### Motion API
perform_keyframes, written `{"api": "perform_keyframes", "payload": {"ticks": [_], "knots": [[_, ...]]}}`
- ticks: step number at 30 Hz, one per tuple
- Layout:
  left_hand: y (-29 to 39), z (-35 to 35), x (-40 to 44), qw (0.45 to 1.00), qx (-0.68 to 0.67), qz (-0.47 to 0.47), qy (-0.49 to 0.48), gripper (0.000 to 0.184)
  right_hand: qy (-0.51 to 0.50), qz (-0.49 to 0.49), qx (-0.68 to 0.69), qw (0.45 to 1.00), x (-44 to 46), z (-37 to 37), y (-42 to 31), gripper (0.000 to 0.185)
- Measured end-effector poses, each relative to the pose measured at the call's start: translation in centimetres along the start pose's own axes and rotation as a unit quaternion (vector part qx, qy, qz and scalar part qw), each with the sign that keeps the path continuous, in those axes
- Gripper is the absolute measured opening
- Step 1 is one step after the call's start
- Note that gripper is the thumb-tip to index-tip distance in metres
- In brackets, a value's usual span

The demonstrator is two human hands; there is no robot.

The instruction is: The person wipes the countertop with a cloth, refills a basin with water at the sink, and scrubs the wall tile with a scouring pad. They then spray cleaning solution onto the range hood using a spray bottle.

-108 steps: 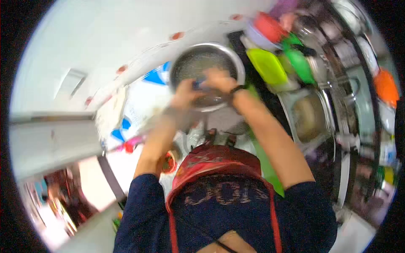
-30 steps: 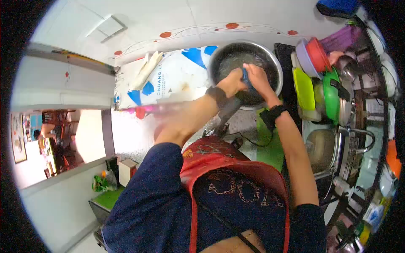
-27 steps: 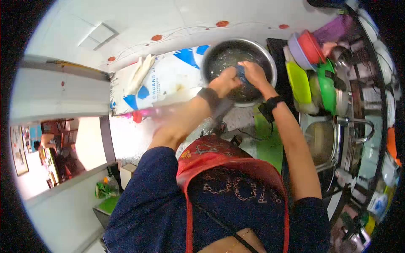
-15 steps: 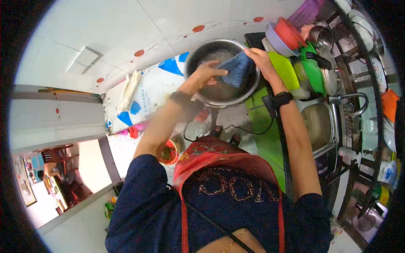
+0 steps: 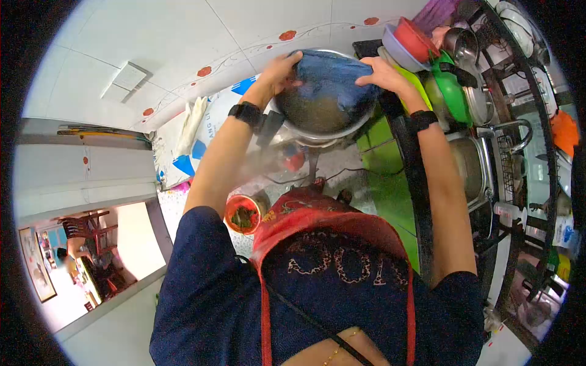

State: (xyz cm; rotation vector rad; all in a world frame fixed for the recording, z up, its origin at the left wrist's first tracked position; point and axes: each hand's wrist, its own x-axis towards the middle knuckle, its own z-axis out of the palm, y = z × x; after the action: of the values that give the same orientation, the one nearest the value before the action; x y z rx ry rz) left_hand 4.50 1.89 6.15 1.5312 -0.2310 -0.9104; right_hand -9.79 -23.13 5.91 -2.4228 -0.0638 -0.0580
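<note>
A blue cloth [image 5: 332,76] is stretched between my two hands over a round metal basin [image 5: 332,135]. My left hand [image 5: 279,76] pinches its left corner at the basin's left rim. On the other side, my right hand [image 5: 386,78] grips the cloth's right edge, thumb pointing inward. The cloth hangs across the far half of the basin, and brownish water [image 5: 320,116] shows below its lower edge. A dark handle-like piece [image 5: 268,129] sticks out by the basin's left side.
A sink with a tap [image 5: 522,143] lies to the right. Stacked bowls [image 5: 418,46] and a green basin [image 5: 450,94] stand beyond my right hand. At left is a white and blue box [image 5: 213,131] with pale gloves [image 5: 194,125]. A red bin [image 5: 243,213] sits on the floor.
My left hand has moved up and left to the cloth's corner. The bunched cloth is now spread wide between both hands, and my right hand has shifted slightly right.
</note>
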Motion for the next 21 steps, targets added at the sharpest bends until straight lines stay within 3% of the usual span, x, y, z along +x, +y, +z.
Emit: {"api": "perform_keyframes", "payload": {"ticks": [4, 7, 11, 13, 14, 15, 17, 19, 21], "knots": [[1.1, 0.2, -0.2, 0.997, -0.056, 0.037, 0.024, 0.031, 0.075, 0.052, -0.045, 0.995, 0.2, -0.8, -1.3, 0.039], [2.0, -1.3, 0.3, 0.994, -0.058, 0.081, -0.04, 0.035, 0.118, 0.041, -0.051, 0.991, 0.6, -1.5, -1.9, 0.04], [5.2, -0.1, -1.9, 0.985, -0.125, 0.115, -0.04, 0.029, 0.123, 0.013, -0.061, 0.99, 1.3, -2.6, -3.8, 0.031], [6.3, -0.1, -2.0, 0.982, -0.131, 0.128, -0.038, 0.028, 0.121, -0.011, -0.008, 0.993, 1.5, -3.0, -4.8, 0.038], [6.6, -0.2, -1.8, 0.98, -0.136, 0.14, -0.036, 0.027, 0.171, -0.039, 0.025, 0.984, 1.8, -2.8, -5.1, 0.038], [7.0, -0.8, -1.4, 0.977, -0.139, 0.144, -0.077, 0.028, 0.221, -0.066, 0.057, 0.971, 2.0, -2.9, -5.3, 0.037], [7.6, -1.5, -1.3, 0.968, -0.126, 0.138, -0.17, 0.031, 0.21, -0.054, 0.11, 0.97, 1.9, -3.8, -6.5, 0.041], [8.9, 0.8, -3.9, 0.967, -0.145, 0.138, -0.159, 0.03, 0.184, -0.005, 0.377, 0.908, 1.2, -4.4, -9.6, 0.034], [8.9, 2.4, -4.5, 0.965, -0.165, 0.137, -0.15, 0.031, 0.196, -0.034, 0.41, 0.89, 1.9, -3.8, -9.5, 0.041]]}}
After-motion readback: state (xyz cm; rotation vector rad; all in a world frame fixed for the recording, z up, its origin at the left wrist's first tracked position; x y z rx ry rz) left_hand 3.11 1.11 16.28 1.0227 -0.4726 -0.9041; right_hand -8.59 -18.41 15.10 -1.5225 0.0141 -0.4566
